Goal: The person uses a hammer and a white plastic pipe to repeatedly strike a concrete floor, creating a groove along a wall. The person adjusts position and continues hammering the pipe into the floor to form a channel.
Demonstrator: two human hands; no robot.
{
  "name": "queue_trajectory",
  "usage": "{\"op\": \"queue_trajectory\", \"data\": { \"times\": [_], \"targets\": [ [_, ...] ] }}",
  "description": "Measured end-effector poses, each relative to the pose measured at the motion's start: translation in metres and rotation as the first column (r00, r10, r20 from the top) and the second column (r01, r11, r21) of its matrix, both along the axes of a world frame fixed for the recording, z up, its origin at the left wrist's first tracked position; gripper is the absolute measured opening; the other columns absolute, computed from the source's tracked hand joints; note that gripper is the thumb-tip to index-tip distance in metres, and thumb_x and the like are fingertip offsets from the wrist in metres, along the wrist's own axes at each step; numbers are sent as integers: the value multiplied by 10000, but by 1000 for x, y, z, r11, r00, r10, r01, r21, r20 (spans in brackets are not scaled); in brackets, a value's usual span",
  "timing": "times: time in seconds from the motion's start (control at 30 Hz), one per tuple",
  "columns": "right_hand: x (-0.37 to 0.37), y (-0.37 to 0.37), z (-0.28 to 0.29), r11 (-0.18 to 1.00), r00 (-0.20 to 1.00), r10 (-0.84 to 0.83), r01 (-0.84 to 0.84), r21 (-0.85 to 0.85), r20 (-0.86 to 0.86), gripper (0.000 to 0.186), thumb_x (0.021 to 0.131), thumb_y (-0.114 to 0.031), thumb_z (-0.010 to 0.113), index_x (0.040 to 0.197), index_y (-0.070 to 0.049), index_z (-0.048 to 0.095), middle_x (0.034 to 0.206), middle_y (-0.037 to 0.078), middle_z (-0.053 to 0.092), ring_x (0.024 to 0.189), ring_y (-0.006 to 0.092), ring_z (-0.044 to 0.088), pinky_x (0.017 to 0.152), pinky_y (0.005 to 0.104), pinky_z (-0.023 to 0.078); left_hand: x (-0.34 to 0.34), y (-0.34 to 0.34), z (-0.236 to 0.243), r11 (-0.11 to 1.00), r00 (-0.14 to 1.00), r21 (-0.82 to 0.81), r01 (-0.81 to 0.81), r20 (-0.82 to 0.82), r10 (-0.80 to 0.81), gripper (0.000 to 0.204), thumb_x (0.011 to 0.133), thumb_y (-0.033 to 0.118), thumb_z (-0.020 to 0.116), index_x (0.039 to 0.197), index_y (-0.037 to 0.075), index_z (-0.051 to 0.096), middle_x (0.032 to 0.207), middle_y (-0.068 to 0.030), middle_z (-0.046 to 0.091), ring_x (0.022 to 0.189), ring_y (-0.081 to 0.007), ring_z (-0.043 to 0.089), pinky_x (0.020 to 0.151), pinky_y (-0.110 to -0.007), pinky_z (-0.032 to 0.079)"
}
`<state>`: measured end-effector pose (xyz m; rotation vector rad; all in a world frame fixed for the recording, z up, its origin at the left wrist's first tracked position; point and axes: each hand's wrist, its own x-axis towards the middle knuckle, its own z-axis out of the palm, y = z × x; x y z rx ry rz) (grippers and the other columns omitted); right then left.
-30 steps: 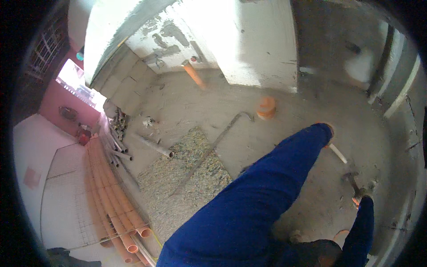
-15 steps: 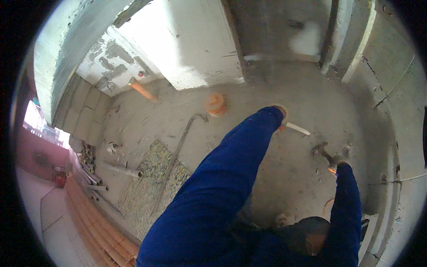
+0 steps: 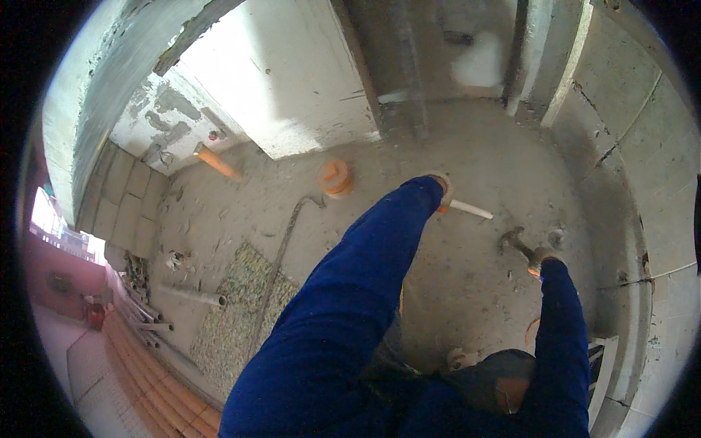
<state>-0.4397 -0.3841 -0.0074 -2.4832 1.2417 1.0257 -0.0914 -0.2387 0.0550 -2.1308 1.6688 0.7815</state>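
My left hand (image 3: pixel 441 188), beyond the long blue sleeve, is low at the end of a short white pipe (image 3: pixel 473 209), with a bit of orange under it; its fingers and grip are hidden. My right hand (image 3: pixel 542 263), in a pale glove with some orange, grips a hammer (image 3: pixel 520 242), whose head points forward and left, right of the pipe. Just right of the hammer is a small rough hole or fitting (image 3: pixel 556 237) in the dusty floor. An orange capped pipe stub (image 3: pixel 334 177) stands left of my left hand.
An angled orange pipe (image 3: pixel 215 161) rises near the back wall. A long dark bar (image 3: pixel 296 215) crosses a speckled mat (image 3: pixel 241 299). Grey pipes (image 3: pixel 193 293) and long orange pipes (image 3: pixel 150 369) lie left. A block wall (image 3: pixel 650 190) bounds the right; an opening (image 3: pixel 51 219) is far left.
The whole view has swung, so the room and both arms appear farther left and higher. My right hand still holds the hammer; my left hand stays by the white pipe.
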Motion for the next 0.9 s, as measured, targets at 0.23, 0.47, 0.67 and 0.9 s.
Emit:
{"op": "queue_trajectory", "data": {
  "times": [0.23, 0.47, 0.67, 0.9],
  "targets": [
    [-3, 0, -10, 994, 994, 89, -85, -66, 56, 310, 611, -194, 665, 872, -45, 742, 918, 214, 703, 917, 344, 698, 744, 427, 551, 14, -2, -25, 982, 981, 161, -97, -148, 122, 312, 795, 283, 734, 1046, 99, 725, 789, -72, 698, 661, -194, 654, 582, -385, 515],
    [-2, -3, -2, 995, 998, -53, 51, 83, 25, 337, 634, -221, 693, 934, -76, 749, 950, 198, 712, 917, 341, 697, 766, 437, 545, 25, -9, -40, 985, 976, 136, -103, -176, 126, 292, 858, 307, 689, 1070, 109, 651, 668, -31, 596, 551, -177, 564, 507, -353, 481],
    [-7, -8, -19, 997, 993, -71, 72, -9, 95, 347, 631, -208, 717, 956, -91, 751, 1022, 170, 716, 982, 323, 688, 795, 430, 546, 13, 2, -5, 965, 950, 192, -181, -220, 222, 204, 876, 298, 660, 985, 126, 647, 648, -21, 583, 519, -176, 536, 481, -356, 459],
    [-6, -10, -36, 990, 989, -138, 138, 0, 58, 369, 590, -181, 728, 949, -103, 750, 986, 172, 712, 924, 335, 693, 754, 437, 549, -10, 12, 37, 963, 974, 186, -195, -76, 212, 244, 921, 367, 608, 1033, 164, 683, 755, -40, 648, 616, -184, 603, 563, -376, 491]
  ]
}}
